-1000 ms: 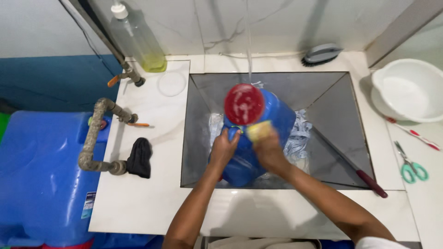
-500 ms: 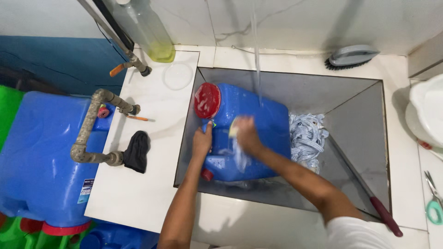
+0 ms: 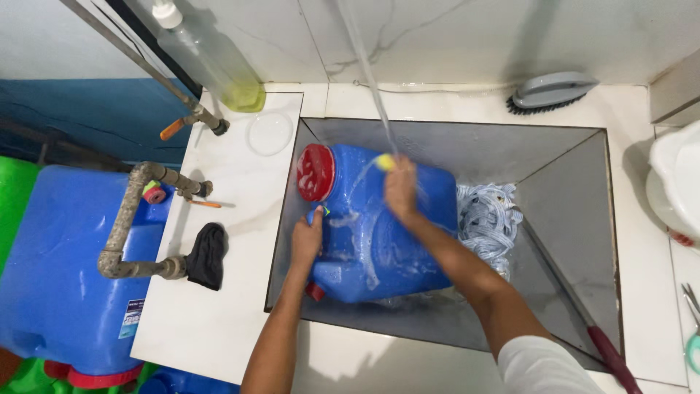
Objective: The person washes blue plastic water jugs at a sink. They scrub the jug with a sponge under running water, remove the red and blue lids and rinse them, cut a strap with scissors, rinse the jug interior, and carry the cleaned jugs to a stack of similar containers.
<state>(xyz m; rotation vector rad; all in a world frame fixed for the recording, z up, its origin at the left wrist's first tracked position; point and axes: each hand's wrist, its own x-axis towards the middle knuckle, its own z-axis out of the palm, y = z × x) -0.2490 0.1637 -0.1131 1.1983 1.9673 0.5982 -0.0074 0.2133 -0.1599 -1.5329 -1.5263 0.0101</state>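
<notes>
A blue plastic jerrycan (image 3: 379, 241) with a red cap (image 3: 315, 172) lies on its side in the grey sink (image 3: 561, 168), wet and soapy. My left hand (image 3: 307, 237) grips its left edge near the handle. On the can's upper face, my right hand (image 3: 401, 191) presses a yellow sponge (image 3: 385, 162). A thin stream of water (image 3: 364, 66) falls from above onto the can beside the sponge.
A wet patterned cloth (image 3: 487, 219) lies in the sink right of the can. On the white counter sit a soap bottle (image 3: 208, 58), a clear lid (image 3: 269, 133), a black rag (image 3: 206, 255), a grey scrub brush (image 3: 552, 92). Pipes (image 3: 130, 219) and another blue container (image 3: 55, 270) stand left.
The can has turned so it lies flat with the red cap pointing left. My right hand has moved the sponge up its face toward the water stream; the left hand shifted to the left edge.
</notes>
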